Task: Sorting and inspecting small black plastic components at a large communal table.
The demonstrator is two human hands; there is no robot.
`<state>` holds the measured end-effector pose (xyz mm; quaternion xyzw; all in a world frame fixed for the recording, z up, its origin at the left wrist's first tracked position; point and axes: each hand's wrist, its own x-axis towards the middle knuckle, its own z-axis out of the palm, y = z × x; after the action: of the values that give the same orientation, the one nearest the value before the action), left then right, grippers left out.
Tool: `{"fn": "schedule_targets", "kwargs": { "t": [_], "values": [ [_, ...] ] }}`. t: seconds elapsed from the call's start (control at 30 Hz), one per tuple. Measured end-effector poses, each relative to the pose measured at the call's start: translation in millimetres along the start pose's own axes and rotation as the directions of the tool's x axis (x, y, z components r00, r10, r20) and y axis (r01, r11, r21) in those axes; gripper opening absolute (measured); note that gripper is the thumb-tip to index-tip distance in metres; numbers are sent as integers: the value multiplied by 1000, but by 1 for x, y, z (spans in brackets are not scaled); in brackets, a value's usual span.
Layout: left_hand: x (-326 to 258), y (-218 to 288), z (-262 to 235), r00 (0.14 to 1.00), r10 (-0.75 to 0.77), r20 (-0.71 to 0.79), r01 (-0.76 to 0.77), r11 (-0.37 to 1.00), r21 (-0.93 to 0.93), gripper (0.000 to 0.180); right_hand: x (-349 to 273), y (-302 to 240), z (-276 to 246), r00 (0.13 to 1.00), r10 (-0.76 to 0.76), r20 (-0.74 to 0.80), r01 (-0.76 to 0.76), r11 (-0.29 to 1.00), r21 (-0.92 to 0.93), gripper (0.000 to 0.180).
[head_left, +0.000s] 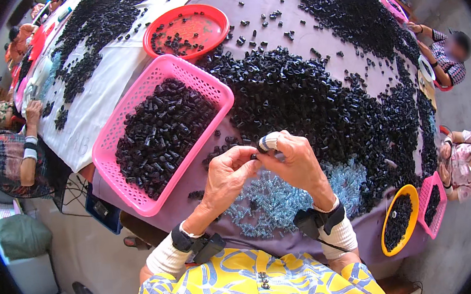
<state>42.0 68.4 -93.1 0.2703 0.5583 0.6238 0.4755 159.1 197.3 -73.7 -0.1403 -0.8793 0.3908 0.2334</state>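
Small black piece (254, 156) between two bare hands, over a cloth-covered table strewn with loose parts.
Left to right: pink perforated basket (114, 167), filled with black pieces, left of the fingers; round red tray (210, 30), black pieces scattered in it, beyond the fingers and to their left; left hand (228, 176), thumb and forefinger pinching the small black piece; right hand (299, 160), striped cover (269, 142) on one finger, fingertips drawn together at the same piece, their exact grip too hidden to tell; pale-blue translucent pieces (258, 207), heaped nearer the wearer than the fingers; black heap (310, 94), beyond and right of the fingers; yellow-rimmed container (412, 198), well to their right.
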Motion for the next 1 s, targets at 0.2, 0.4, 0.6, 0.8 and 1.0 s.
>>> {"fn": "schedule_targets", "kwargs": {
  "t": [0.2,0.4,0.6,0.8,1.0],
  "values": [
    [0,0,0,999,34,-4,-34,999,-4,16,0,-2,4,998,-50,-26,47,993,-110,17],
    [0,-1,0,996,75,-55,-74,997,25,20,2,-2,5,993,-43,-107,45,999,15,18],
    [1,0,-1,989,119,-91,-106,986,128,22,1,-2,0,992,-35,-123,45,996,82,19],
    [4,-4,-2,976,201,-79,-169,940,298,23,-1,0,1,996,1,-85,9,993,120,19],
    [3,1,0,949,314,-9,-270,829,490,19,-1,-1,2,997,-59,-57,62,997,55,19]
  ]
}}
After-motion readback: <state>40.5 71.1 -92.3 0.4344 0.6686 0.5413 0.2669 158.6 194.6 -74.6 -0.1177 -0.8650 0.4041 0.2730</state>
